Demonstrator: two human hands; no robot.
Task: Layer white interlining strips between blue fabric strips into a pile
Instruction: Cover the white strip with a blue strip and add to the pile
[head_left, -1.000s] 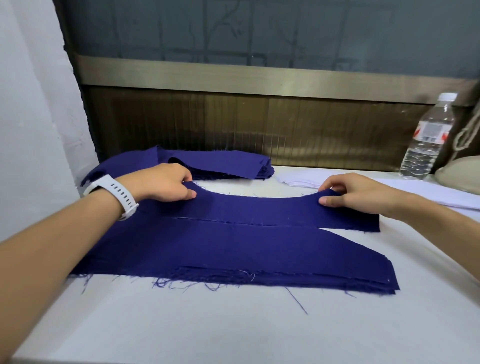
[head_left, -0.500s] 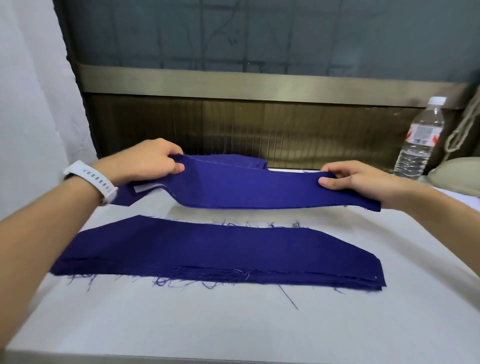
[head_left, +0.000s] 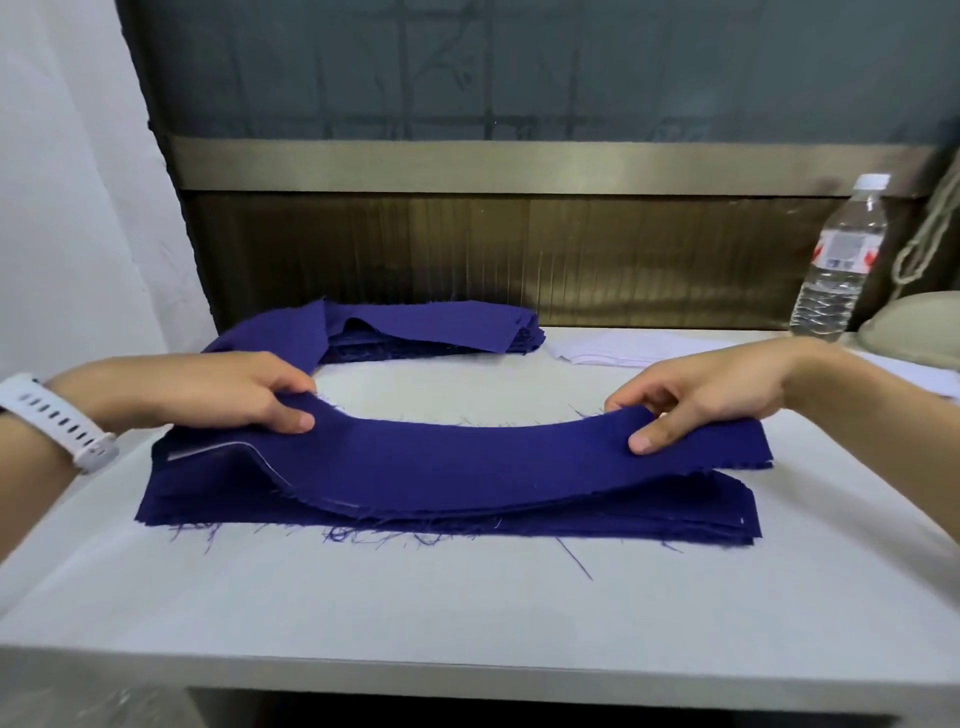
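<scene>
Over pile (head_left: 675, 514) on table (head_left: 467, 613), left hand (head_left: 228, 389) and right hand (head_left: 711, 389) holding blue strip (head_left: 467, 462) by ends, each grip pinching cloth, middle sagging onto pile. White interlining (head_left: 208, 451) showing under left end. Blue stack (head_left: 441, 332), white strips (head_left: 623, 351) lying behind.

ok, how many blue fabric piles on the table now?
2. Near pile at the front, under the strip held by left hand and right hand; back pile behind it, far left. Layers inside each are hidden.
</scene>
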